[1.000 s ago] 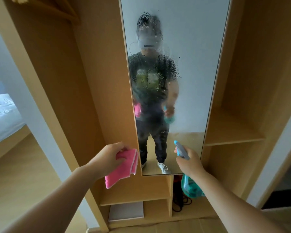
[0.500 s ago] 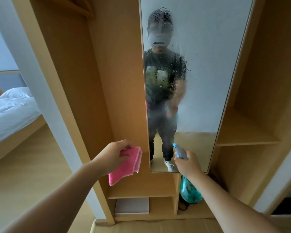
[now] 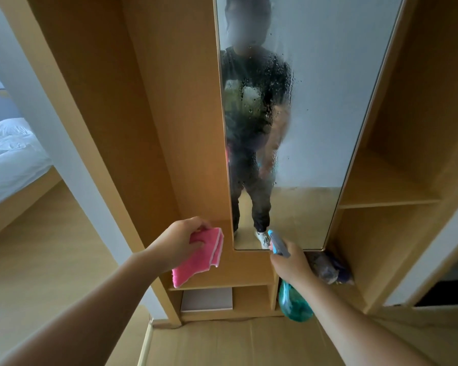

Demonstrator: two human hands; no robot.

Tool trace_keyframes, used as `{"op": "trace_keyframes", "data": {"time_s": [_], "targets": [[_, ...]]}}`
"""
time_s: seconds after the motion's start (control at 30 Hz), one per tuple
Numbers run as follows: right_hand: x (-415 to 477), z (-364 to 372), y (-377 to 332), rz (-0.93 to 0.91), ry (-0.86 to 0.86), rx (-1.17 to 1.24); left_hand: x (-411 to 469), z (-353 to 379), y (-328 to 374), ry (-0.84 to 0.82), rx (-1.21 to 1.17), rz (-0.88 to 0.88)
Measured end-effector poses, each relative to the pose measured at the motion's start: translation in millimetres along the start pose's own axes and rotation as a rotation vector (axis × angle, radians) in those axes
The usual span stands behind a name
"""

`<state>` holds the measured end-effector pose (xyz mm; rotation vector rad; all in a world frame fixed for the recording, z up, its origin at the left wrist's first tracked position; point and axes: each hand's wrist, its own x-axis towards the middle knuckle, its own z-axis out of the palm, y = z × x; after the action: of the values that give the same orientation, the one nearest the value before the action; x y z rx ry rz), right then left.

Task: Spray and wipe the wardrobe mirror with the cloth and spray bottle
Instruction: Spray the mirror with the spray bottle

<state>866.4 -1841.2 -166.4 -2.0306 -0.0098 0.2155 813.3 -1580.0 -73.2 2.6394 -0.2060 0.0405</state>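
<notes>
Left hand (image 3: 179, 241) gripped the folded pink cloth (image 3: 198, 256), held off the glass, just beside the mirror's lower left corner. Right hand (image 3: 291, 262) was curled round the spray bottle (image 3: 294, 302), nozzle up at the bottom edge, teal body hanging below. Beyond, the mirror (image 3: 315, 101) was beaded with droplets mid-pane. My read: wipe was due. Flatten the cloth, start high, overlap strokes downward, catch runs before the wardrobe (image 3: 156, 101) frame.
</notes>
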Motion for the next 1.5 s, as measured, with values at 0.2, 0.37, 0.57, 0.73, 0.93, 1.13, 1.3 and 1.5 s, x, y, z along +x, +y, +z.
{"op": "trace_keyframes", "data": {"time_s": [0.2, 0.37, 0.57, 0.73, 0.93, 1.13, 1.3, 1.5], "targets": [[0.6, 5.0, 12.3, 0.056, -0.030, 0.012, 3.5, 16.7, -7.0, -0.046, 0.002, -0.024], [0.8, 5.5, 20.1, 0.074, -0.044, -0.007, 8.4, 24.0, -9.0, -0.075, 0.000, -0.017], [2.3, 6.4, 29.7, 0.055, -0.031, -0.042, 12.6, 31.3, -9.5, -0.093, 0.011, -0.022], [3.8, 3.8, 37.9, 0.075, 0.027, -0.041, 17.5, 34.4, -4.7, -0.096, 0.014, -0.019], [6.4, -13.3, 45.7, 0.039, 0.015, -0.052, 24.3, 38.5, 6.0, -0.095, 0.009, 0.003], [5.3, -29.8, 60.5, 0.098, 0.042, -0.025, 32.3, 47.2, 20.3, -0.102, 0.003, 0.015], [3.0, -44.4, 75.7, 0.121, 0.087, -0.037, 41.4, 57.1, 32.9, -0.127, 0.026, 0.017], [-1.7, -64.2, 91.4, 0.139, 0.152, -0.075, 48.0, 69.6, 51.0, -0.139, 0.033, 0.039]]}}
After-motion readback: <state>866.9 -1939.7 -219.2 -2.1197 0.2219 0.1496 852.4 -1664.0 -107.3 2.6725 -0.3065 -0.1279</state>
